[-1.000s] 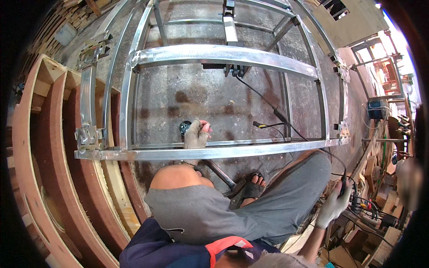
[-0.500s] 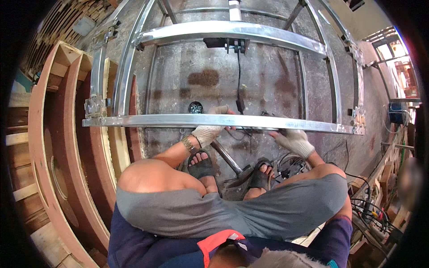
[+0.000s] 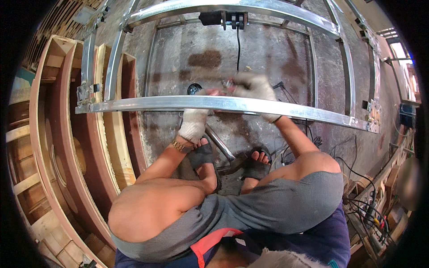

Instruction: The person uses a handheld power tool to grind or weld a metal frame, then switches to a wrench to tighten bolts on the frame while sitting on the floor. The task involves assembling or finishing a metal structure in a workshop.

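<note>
I squat over a metal frame on a stained concrete floor. Its near crossbar [image 3: 286,109] runs across in front of my knees. My left hand [image 3: 193,125], in a white work glove, reaches under that bar, and its fingertips show just beyond it. My right hand [image 3: 255,87], also gloved, is past the bar and closed around a small metal tool [image 3: 228,83] that is blurred. The fingertips of both hands meet at the tool. A small round black object [image 3: 194,89] lies on the floor just left of my hands.
Curved wooden frames [image 3: 49,134] stand along the left. A black clamp with a cable [image 3: 223,18] sits on the far crossbar. A metal pipe [image 3: 220,144] lies between my sandalled feet. Tangled cables and tools [image 3: 371,210] crowd the right side.
My right hand came up from the cables at the lower right to the crossbar, then past it. Both hands now meet beyond the bar. My head has leaned closer over the frame.
</note>
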{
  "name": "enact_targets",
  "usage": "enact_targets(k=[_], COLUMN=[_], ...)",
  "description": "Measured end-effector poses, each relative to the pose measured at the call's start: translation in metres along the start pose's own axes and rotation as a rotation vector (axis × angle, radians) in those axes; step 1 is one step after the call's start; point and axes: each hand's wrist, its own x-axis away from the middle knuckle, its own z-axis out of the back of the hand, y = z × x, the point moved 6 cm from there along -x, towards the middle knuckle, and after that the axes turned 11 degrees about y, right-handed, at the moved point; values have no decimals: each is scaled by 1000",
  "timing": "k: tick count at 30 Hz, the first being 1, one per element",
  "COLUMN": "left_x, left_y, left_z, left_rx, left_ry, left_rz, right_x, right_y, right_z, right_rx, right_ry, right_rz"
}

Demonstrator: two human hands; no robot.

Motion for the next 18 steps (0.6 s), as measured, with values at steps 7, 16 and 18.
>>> enact_targets(k=[7, 16, 18], left_x=[43, 45, 47], left_y=[-15, -42, -46], left_z=[35, 83, 88], left_rx=[-274, -378, -315], left_ry=[157, 348, 366], left_rz=[235, 348, 356], right_x=[-84, -92, -93], right_y=[6, 16, 7], right_z=[61, 54, 58], right_rx=[-290, -329, -183], right_ry=[440, 427, 439], right_rz=[-39, -45, 59])
